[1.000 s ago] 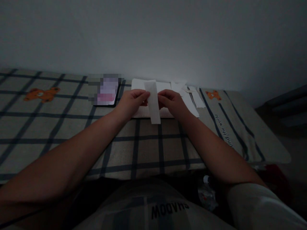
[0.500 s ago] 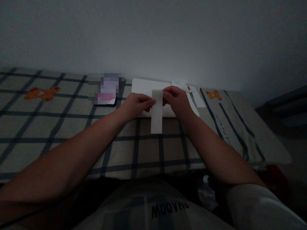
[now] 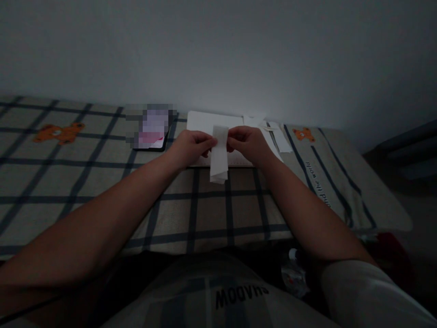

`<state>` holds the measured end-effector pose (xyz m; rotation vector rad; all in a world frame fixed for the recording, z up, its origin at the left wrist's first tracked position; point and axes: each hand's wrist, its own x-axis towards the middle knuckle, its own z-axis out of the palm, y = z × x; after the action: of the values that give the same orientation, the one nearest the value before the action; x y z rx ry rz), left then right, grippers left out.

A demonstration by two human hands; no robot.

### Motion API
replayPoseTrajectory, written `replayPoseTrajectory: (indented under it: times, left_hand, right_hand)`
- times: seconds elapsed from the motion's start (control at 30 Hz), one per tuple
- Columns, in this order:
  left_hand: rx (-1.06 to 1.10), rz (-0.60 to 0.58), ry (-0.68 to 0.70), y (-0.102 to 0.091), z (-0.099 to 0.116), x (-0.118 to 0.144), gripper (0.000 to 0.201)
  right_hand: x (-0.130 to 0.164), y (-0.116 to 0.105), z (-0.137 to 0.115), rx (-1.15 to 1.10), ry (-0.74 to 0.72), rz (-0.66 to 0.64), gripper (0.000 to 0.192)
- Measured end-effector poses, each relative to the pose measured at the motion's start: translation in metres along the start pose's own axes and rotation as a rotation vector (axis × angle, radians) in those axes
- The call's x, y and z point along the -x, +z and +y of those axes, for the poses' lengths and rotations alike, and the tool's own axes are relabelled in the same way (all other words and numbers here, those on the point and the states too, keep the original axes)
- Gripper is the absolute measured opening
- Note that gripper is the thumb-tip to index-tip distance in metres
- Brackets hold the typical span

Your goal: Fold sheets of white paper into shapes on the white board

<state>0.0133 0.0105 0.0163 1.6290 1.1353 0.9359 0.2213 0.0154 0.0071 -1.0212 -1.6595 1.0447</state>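
Paper strip (image 3: 219, 155) white, narrow, seemingly doubled over; pinched at top between left hand (image 3: 191, 146), right hand (image 3: 246, 143).

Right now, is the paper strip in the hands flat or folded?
Folded. The strip hangs between the left hand and right hand, and its lower end shows doubled layers.

Left hand (image 3: 191, 146): knuckles up, fingers curled, thumb and fingertips pinched together toward the right hand. Left forearm: bare, stretched forward from the lower left, angled inward. Right hand (image 3: 247, 142): mirrors the left, fingers curled, pinching at the gap between the two hands, just beside the left fingertips. Right forearm: bare to the elbow, light sleeve above, angled inward.
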Motion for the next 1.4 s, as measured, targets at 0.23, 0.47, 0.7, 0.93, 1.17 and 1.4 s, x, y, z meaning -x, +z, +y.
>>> replayPoseTrajectory:
  times: [0.23,0.47,0.7,0.93,1.17,1.4]
  left_hand:
    - [-0.013,-0.063,-0.026,0.000,-0.006,-0.002,0.018]
    - [-0.057,-0.085,-0.004,0.002,-0.003,0.001,0.019]
    - [0.143,0.082,-0.021,0.001,-0.006,-0.006,0.019]
    - [0.205,0.051,-0.021,0.001,-0.011,-0.006,0.023]
    - [0.152,0.043,-0.007,0.001,-0.009,-0.005,0.027]
    - [0.149,0.096,0.031,0.003,-0.010,-0.005,0.025]
  right_hand:
    - [0.001,-0.007,0.003,0.180,-0.080,0.093,0.013]
    - [-0.003,-0.008,0.000,0.087,-0.024,0.170,0.013]
    - [0.000,0.000,-0.004,-0.175,0.104,0.056,0.027]
    - [0.000,0.002,-0.008,-0.216,0.144,0.061,0.030]
    - [0.001,0.003,-0.003,-0.209,0.132,0.012,0.028]
    - [0.000,0.007,0.007,-0.255,0.138,-0.002,0.025]
